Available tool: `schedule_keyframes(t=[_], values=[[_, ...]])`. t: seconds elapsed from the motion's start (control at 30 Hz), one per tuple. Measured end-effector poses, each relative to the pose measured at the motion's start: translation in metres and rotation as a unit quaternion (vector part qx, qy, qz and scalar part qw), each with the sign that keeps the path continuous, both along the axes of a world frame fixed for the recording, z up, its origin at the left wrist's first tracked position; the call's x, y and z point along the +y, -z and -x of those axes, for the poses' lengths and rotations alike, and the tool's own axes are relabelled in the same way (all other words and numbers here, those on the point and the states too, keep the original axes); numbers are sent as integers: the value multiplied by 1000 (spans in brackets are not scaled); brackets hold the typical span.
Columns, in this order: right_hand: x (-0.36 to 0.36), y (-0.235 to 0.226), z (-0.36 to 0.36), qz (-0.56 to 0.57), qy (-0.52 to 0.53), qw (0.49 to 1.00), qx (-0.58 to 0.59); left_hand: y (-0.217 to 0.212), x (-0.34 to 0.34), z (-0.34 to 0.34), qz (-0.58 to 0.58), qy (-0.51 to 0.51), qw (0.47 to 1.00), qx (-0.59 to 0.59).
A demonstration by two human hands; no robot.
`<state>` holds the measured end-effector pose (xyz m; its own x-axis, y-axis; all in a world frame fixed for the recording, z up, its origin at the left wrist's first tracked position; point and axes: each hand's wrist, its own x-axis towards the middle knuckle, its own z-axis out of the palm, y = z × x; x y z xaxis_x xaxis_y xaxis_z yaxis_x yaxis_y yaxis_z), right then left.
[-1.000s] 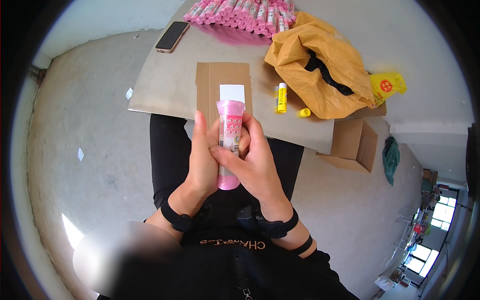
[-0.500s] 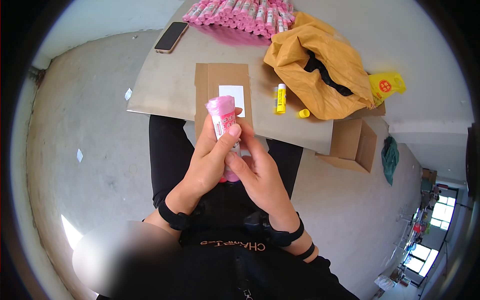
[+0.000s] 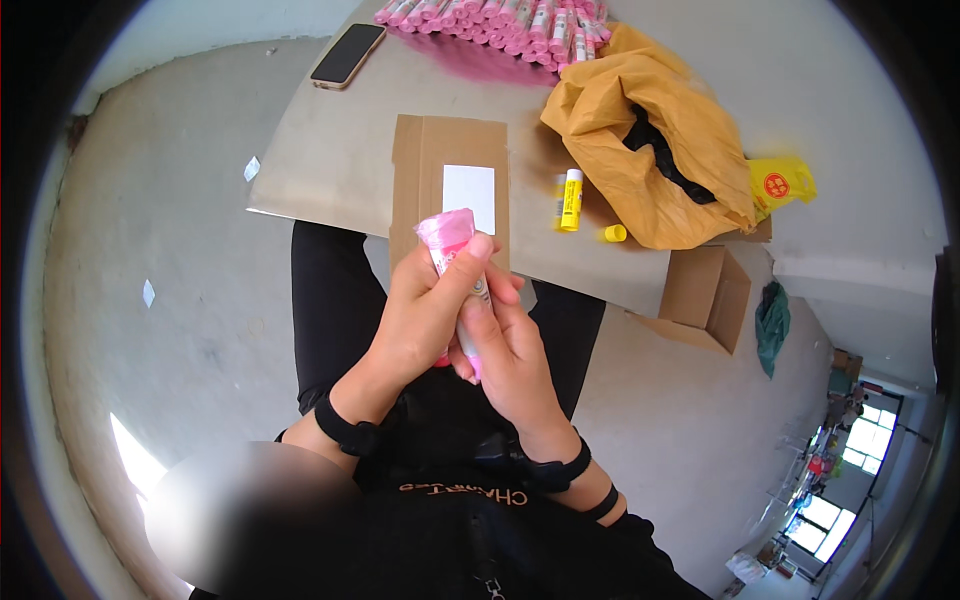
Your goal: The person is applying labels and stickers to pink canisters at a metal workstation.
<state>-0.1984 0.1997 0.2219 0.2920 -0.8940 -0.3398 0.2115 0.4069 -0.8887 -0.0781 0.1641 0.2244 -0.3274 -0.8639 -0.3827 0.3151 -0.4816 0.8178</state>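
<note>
Pink tube (image 3: 447, 236) held upright over the lap, just below the cardboard sheet (image 3: 340, 150). Left hand (image 3: 420, 315) wrapped around the tube's upper part, thumb near its top. Right hand (image 3: 510, 350) clasps the lower part. Yellow glue stick (image 3: 571, 199) lies on the sheet, uncapped.

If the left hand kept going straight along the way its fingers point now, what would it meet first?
Most likely the flat cardboard piece with the white label. The left hand, gripping the pink tube, points up-frame toward it, though depth is unclear.
</note>
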Motion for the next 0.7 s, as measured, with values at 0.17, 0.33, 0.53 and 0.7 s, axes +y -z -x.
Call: schedule_keyframes(t=[0.17,0.33,0.53,0.7], values=[[-13,10,-3,-10,-20,997,-80,19,-12,7,-23,-95,995,12],[-35,23,8,-103,-86,981,-137,43,-32,6,-117,-102,986,60],[-66,40,22,-164,-106,974,-111,83,-53,1,-163,-84,958,221],[-83,64,26,-261,-39,946,-188,88,-64,3,-106,-67,979,161]])
